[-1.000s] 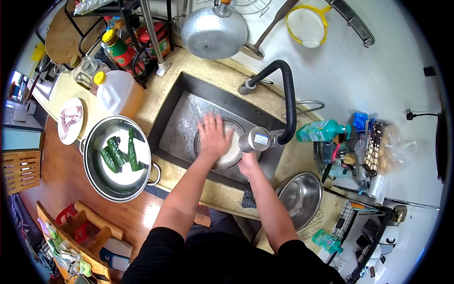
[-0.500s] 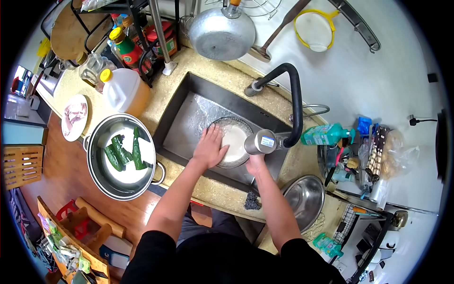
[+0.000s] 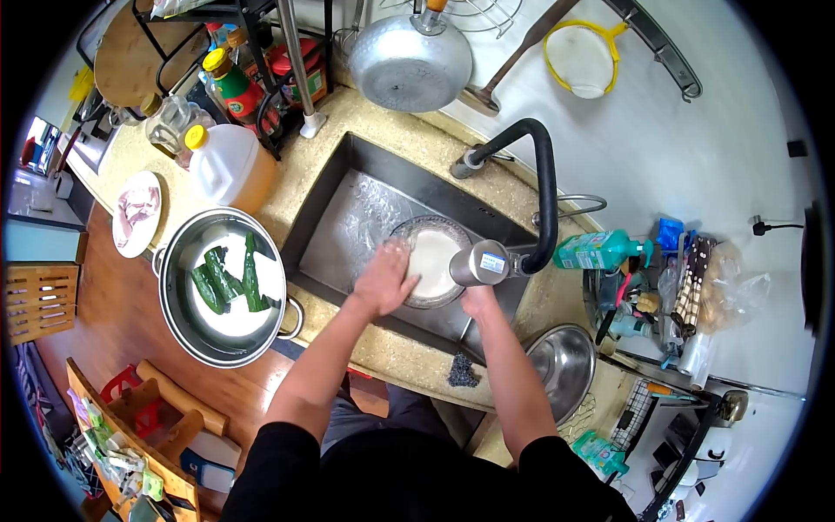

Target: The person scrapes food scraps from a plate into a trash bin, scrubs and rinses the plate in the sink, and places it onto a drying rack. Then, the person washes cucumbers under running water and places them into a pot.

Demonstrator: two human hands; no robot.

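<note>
A round, clear-rimmed bowl (image 3: pixel 437 255) with a cloudy white middle sits in the metal sink (image 3: pixel 323 252). My left hand (image 3: pixel 385 278) is at the bowl's left edge, fingers stretched out and thumb apart; its fingertips are slightly blurred. On the bowl's lower right is my right hand (image 3: pixel 477 300), close under the faucet head (image 3: pixel 480 263), which hides its fingers, so its grip does not show. The black faucet neck (image 3: pixel 544 183) arches over from the back counter. Water wets the sink floor left of the bowl.
Left of the sink, a steel pot (image 3: pixel 187 322) holds dark green vegetable pieces (image 3: pixel 219 277). Behind it stand a yellow-capped jug (image 3: pixel 228 170) and a plate of pale meat (image 3: pixel 137 213). A scouring pad (image 3: pixel 463 371) and a steel basin (image 3: pixel 564 370) are at right; a pan (image 3: pixel 409 70) hangs above.
My left hand's fingers have shifted slightly at the bowl's left edge and are more blurred. My right hand has moved slightly right and down under the faucet head. The bowl has moved slightly right.
</note>
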